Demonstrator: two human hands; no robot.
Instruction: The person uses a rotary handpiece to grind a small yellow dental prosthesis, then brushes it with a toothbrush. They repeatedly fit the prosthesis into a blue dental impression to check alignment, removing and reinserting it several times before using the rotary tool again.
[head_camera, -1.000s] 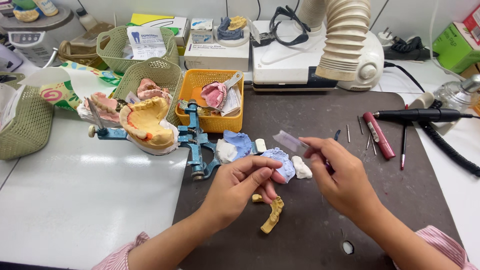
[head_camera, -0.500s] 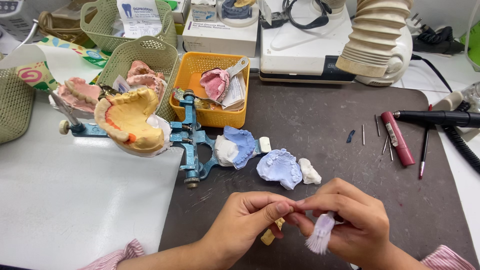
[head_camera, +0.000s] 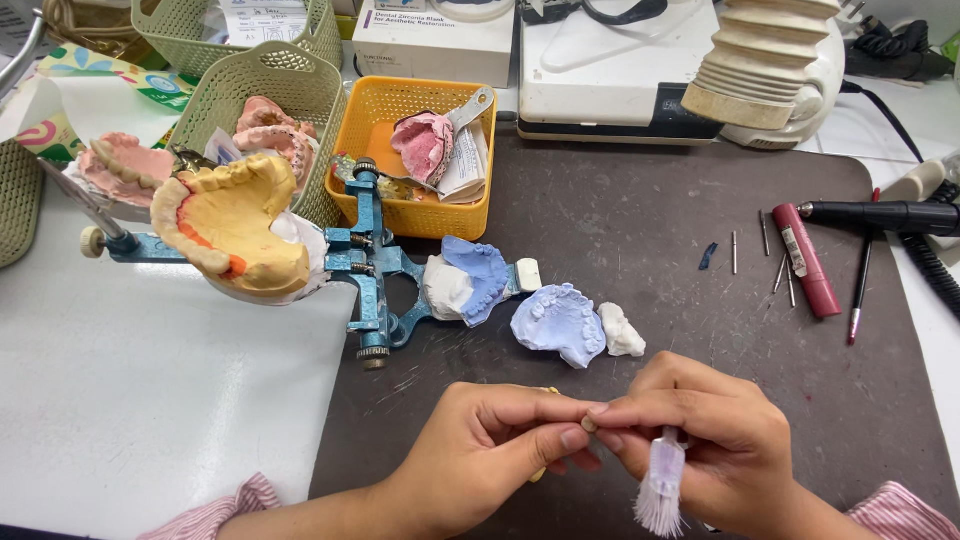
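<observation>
small brush (head_camera: 660, 490), pale lilac bristles down, gripped in right hand (head_camera: 700, 445), left hand (head_camera: 500, 450) pinching its tip

Lighting was bright, even and diffuse, apparently from overhead; no hard shadows. Soft, short shadows sat under both hands and below the blue metal frame (head_camera: 372, 262). The white tabletop (head_camera: 150, 390) read near blown-out but kept faint texture; the dark mat (head_camera: 640, 240) showed scuffs clearly, low glare. Mild sheen on the white machine housing (head_camera: 610, 70). Focus was sharp mid-frame. The brush bristles (head_camera: 660, 495) at the bottom edge were slightly soft. Slight wide-angle bending at the top corners. Colours looked neutral, noise low.
</observation>
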